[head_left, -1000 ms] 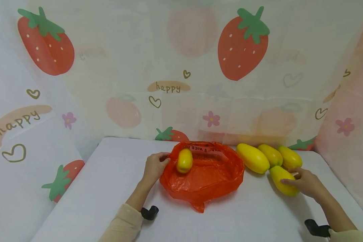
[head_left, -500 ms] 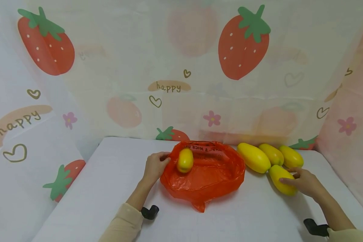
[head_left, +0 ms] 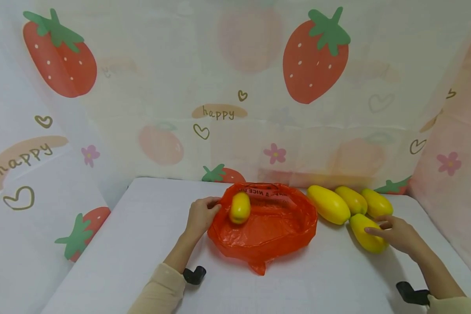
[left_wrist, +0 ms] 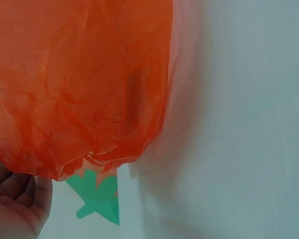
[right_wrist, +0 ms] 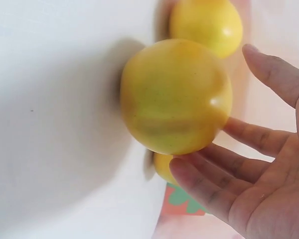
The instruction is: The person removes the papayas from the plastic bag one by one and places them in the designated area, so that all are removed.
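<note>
A red plastic bag [head_left: 259, 255] stands with its mouth spread wide on the white table. Inside, toward its left, lies a yellow oval fruit [head_left: 240, 208]. My left hand [head_left: 199, 216] pinches the bag's left rim; in the left wrist view, the bag [left_wrist: 79, 89] covers most of those fingertips. At the right, my right hand [head_left: 401, 235] is at another smooth yellow fruit [head_left: 363, 233], its kind unclear. The right wrist view shows loosely straight fingers [right_wrist: 199, 186] against or just beside this fruit [right_wrist: 174, 99], the thumb held apart from it.
Several more yellow fruits [head_left: 328, 205] lie close together behind the one at my right hand, right of the bag. A strawberry-printed cloth [head_left: 161, 78] hangs behind the white table [head_left: 153, 209]. Each wrist carries a black camera mount [head_left: 194, 275].
My right thumb has lifted slightly off the fruit, and that hand has shifted a little to the right. The left hand, the bag and the fruits stay where they were.
</note>
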Available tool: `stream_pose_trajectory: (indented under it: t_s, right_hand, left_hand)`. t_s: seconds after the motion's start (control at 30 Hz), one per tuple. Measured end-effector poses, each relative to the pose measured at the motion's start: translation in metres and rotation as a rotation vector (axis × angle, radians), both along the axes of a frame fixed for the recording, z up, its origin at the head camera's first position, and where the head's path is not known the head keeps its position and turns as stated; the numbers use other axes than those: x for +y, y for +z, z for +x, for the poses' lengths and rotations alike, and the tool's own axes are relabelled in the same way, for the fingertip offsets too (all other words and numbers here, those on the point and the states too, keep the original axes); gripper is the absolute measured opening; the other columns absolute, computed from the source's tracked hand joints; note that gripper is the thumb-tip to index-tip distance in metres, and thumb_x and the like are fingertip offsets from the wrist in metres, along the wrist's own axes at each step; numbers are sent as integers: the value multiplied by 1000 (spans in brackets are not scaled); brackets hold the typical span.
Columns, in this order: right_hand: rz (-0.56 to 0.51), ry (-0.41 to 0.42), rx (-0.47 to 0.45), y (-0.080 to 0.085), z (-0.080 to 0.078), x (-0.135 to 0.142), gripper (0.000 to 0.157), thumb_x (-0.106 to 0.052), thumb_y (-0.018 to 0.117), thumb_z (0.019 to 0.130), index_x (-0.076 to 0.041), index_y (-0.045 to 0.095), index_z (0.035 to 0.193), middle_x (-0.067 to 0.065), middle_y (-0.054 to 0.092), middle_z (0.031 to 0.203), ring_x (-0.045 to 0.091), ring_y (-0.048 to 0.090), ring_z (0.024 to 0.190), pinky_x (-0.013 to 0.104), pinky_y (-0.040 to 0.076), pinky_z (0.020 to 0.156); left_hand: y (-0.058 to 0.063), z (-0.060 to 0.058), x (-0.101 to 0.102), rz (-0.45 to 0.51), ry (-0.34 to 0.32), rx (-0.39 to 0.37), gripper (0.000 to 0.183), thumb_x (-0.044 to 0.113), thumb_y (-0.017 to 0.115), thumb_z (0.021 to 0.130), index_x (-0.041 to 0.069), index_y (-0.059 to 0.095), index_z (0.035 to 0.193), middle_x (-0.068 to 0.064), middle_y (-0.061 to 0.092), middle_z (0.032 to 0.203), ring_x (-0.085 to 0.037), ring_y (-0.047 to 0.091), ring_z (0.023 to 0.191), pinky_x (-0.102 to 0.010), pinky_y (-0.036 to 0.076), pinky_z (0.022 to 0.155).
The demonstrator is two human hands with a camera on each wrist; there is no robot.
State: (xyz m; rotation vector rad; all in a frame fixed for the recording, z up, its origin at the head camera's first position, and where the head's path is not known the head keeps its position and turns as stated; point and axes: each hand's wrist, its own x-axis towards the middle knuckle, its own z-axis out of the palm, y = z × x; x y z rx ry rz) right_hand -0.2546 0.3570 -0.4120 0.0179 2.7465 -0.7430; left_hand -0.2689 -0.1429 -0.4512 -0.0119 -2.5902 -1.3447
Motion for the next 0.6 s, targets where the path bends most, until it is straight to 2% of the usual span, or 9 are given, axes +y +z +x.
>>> stream_pose_trajectory:
  t_s: [0.33,0.6]
  right_hand:
    - [43,23,88,5,3,-2,83,-53,57,92,16,39,134,43,50,125,50,58,102,52,56,78]
    - [24,31,151,18,3,-15,77,-50,56,94,14,42,134,40,53,124,50,58,105,51,57,79]
  left_hand:
    - [-1,0,0,-1,-7,12,24,9,64,93,3,71,115,-13,73,108,-26,68,100,-39,57,91]
    - [1,-1,0,-11,-5,11,24,10,63,93,2,70,115,-14,73,107,-27,68,100,-40,57,91]
